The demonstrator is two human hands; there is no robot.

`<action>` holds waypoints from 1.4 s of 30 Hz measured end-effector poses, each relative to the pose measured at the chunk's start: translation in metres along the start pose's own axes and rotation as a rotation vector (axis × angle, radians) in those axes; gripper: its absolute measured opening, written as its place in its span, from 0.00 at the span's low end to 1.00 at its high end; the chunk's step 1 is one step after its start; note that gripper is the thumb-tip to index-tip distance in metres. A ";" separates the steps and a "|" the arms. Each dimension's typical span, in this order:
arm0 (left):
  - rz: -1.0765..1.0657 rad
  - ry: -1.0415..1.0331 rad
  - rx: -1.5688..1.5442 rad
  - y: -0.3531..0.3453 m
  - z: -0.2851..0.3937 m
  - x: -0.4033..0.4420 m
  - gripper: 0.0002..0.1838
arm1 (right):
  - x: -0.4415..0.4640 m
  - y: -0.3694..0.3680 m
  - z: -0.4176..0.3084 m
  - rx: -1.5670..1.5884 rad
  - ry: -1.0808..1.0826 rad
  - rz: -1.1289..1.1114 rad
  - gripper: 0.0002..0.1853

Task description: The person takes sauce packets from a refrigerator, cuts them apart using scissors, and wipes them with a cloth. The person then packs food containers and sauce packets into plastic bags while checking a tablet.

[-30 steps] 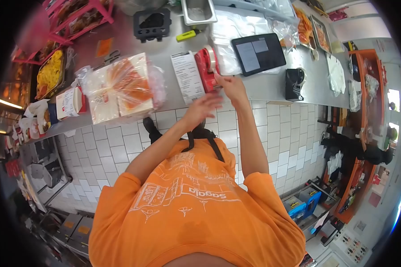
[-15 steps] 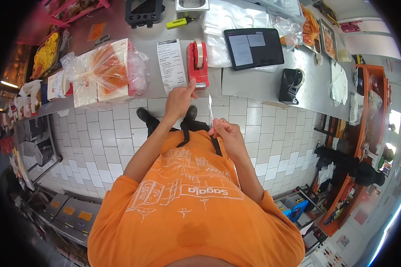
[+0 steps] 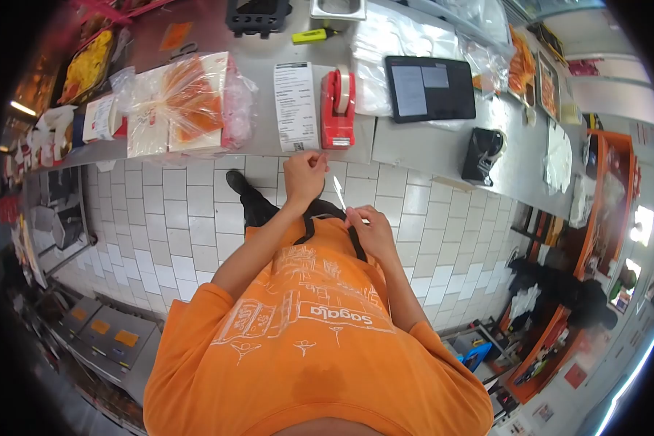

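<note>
My right hand (image 3: 373, 231) pinches one end of a thin clear strip of tape (image 3: 338, 192), which sticks up from the fingertips. My left hand (image 3: 304, 174) is just left of the strip, below the counter's front edge, its fingers curled together; whatever they may hold is too small to tell. Above it a long printed receipt (image 3: 296, 105) lies on the steel counter (image 3: 261, 73). Right beside the receipt stands a red tape dispenser (image 3: 338, 109). Farther left, white boxes (image 3: 152, 109) sit in a knotted clear plastic bag with orange contents on top.
A tablet (image 3: 432, 89) lies on white plastic bags (image 3: 370, 51). A black tape dispenser (image 3: 482, 156) stands to its lower right. A yellow marker (image 3: 312, 35) and a black container (image 3: 258, 16) are at the back. A person in dark clothing (image 3: 559, 287) is at the far right.
My right hand has come away from the red dispenser toward my body, with the tape strip. My left hand touched the dispenser's front half a second ago and is now off it.
</note>
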State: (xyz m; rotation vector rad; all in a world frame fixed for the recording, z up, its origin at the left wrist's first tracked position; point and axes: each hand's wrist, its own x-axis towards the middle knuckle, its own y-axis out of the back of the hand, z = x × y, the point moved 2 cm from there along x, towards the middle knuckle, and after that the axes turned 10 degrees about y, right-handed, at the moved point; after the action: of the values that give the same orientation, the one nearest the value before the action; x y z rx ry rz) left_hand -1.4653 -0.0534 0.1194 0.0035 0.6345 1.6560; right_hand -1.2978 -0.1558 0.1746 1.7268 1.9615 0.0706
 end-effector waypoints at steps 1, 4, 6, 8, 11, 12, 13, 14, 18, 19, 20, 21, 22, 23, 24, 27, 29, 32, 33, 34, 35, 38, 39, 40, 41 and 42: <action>0.020 -0.003 -0.008 0.007 0.008 0.003 0.14 | 0.005 0.008 -0.007 -0.048 0.006 -0.020 0.24; 0.324 -0.174 -0.228 0.034 0.029 0.017 0.13 | 0.044 0.032 -0.062 -0.149 0.075 -0.135 0.23; 0.550 -0.148 -0.217 0.044 0.039 0.055 0.11 | 0.095 0.046 -0.117 -0.476 0.327 -0.190 0.27; 0.506 -0.076 -0.331 0.045 0.026 0.095 0.12 | 0.153 0.057 -0.161 -0.716 0.510 -0.212 0.25; 0.258 -0.008 -0.622 0.061 0.041 0.095 0.16 | 0.198 0.060 -0.221 -0.561 0.472 -0.432 0.26; 0.053 -0.002 -0.790 0.068 0.055 0.090 0.19 | 0.203 0.059 -0.234 -0.579 0.380 -0.588 0.26; 0.051 -0.005 -0.791 0.075 0.072 0.089 0.19 | 0.204 0.059 -0.243 -0.592 0.275 -0.746 0.27; 0.039 -0.169 -0.867 0.081 0.094 0.084 0.22 | 0.206 0.061 -0.255 -0.659 0.290 -0.796 0.28; -0.549 -0.324 -0.745 0.095 0.115 0.102 0.21 | 0.242 0.055 -0.260 -0.691 0.292 -0.816 0.29; -0.537 -0.335 -0.745 0.103 0.111 0.111 0.21 | 0.251 0.054 -0.260 -0.699 0.306 -0.819 0.29; -0.438 -0.307 -0.509 0.109 0.104 0.121 0.18 | 0.260 0.054 -0.259 -0.741 0.301 -0.813 0.29; -0.338 -0.275 -0.272 0.116 0.100 0.129 0.16 | 0.270 0.054 -0.257 -0.780 0.296 -0.803 0.29; -0.298 -0.207 -0.311 0.125 0.104 0.128 0.13 | 0.283 0.053 -0.249 -0.788 0.334 -0.796 0.30; -0.291 -0.212 -0.306 0.129 0.110 0.130 0.13 | 0.295 0.050 -0.239 -0.787 0.345 -0.794 0.30; -0.203 -0.063 -0.259 0.132 0.111 0.132 0.13 | 0.308 0.046 -0.227 -0.763 0.335 -0.785 0.29; -0.027 0.097 -0.016 0.123 0.110 0.139 0.11 | 0.334 0.027 -0.180 -0.771 0.343 -0.732 0.26; 0.049 0.107 0.186 0.107 0.097 0.149 0.09 | 0.353 0.011 -0.146 -0.844 0.595 -0.643 0.24; 0.360 -0.207 0.632 0.087 0.069 0.164 0.08 | 0.358 -0.004 -0.132 -0.875 0.546 -0.681 0.24; 0.419 -0.298 0.575 0.086 0.062 0.165 0.08 | 0.360 -0.007 -0.127 -0.864 0.544 -0.693 0.25; 0.473 -0.390 0.518 0.087 0.063 0.164 0.07 | 0.367 -0.013 -0.120 -0.855 0.544 -0.690 0.25; 0.465 -0.394 0.529 0.084 0.061 0.164 0.07 | 0.374 -0.019 -0.114 -1.030 0.563 -0.592 0.27; 0.439 -0.221 0.927 0.076 0.055 0.156 0.05 | 0.369 -0.022 -0.106 -1.163 0.449 -0.547 0.32; 0.418 -0.175 0.879 0.077 0.058 0.161 0.04 | 0.370 -0.019 -0.114 -1.133 0.342 -0.582 0.40; 0.397 -0.126 0.830 0.080 0.060 0.164 0.03 | 0.366 -0.017 -0.120 -1.134 0.347 -0.578 0.40; 0.405 -0.125 0.827 0.086 0.061 0.166 0.03 | 0.359 -0.015 -0.124 -1.141 0.346 -0.545 0.37; 0.218 -0.150 0.759 0.090 0.057 0.172 0.04 | 0.357 -0.012 -0.130 -1.152 0.349 -0.513 0.34</action>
State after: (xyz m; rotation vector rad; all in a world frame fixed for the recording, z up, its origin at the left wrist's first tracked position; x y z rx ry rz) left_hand -1.5623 0.1227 0.1446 0.7585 1.1401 1.5084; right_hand -1.3805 0.2144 0.1590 0.4714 1.8784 1.1195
